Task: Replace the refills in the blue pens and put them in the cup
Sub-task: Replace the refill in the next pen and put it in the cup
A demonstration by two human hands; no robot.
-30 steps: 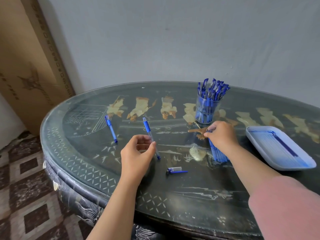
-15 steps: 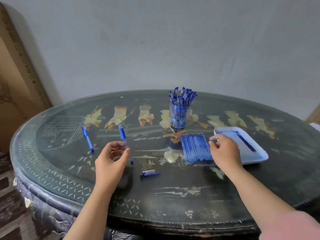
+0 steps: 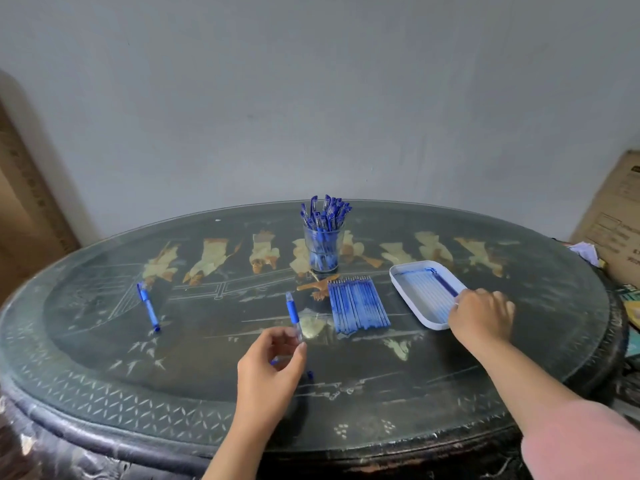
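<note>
a capped blue pen (image 3: 149, 310) lay alone at the left of the dark table (image 3: 104, 382). the left hand (image 3: 266, 372) pinched a clear pen barrel (image 3: 293, 315) between thumb and fingertips, blue grip pointing away. behind stood the cup (image 3: 322, 249) (crammed with blue pens), a row of refills (image 3: 356, 306) just before it. the right hand (image 3: 481, 317) curled over the white tray (image 3: 402, 286) at its near rim; whether it grasped anything could not be told.
</note>
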